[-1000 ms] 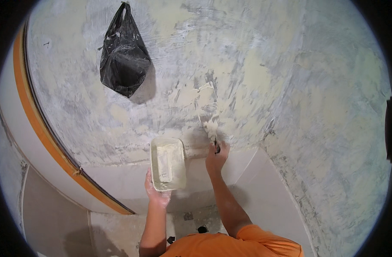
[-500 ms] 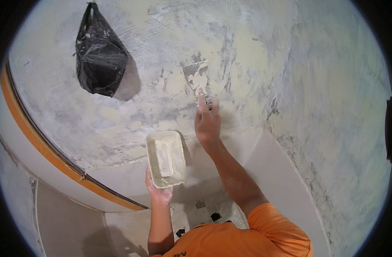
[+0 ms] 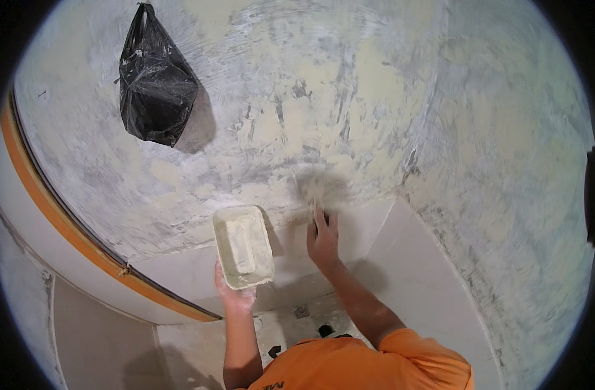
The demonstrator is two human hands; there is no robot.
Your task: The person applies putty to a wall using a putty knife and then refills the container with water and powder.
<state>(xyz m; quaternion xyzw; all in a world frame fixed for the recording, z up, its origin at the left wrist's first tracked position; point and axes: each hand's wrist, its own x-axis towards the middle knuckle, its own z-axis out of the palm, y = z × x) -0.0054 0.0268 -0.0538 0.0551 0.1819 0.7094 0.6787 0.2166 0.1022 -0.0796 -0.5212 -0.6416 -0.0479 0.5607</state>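
My left hand (image 3: 235,296) is closed on the lower end of a cream rectangular plastic tub (image 3: 226,260), held up in front of the wall. Pale putty coats the inside of the tub. To its right, my right hand (image 3: 323,244) grips a putty knife (image 3: 315,190), its fingers reaching up along the handle. The knife is smeared by motion, close to the wall's lower part, just above the smooth light panels. Whether the blade touches the surface, I cannot tell. Patchy putty in cream and grey covers the wall (image 3: 278,71).
A black plastic bag (image 3: 155,91) hangs on the wall at upper left. An orange-edged frame (image 3: 57,208) curves along the left side. Smooth light panels (image 3: 427,286) run below the plastered wall. A dark object (image 3: 592,195) sits at the far right edge.
My right hand has moved down with the putty knife, from mid-wall to the wall's lower edge. The tub in my left hand has shifted slightly left and down.
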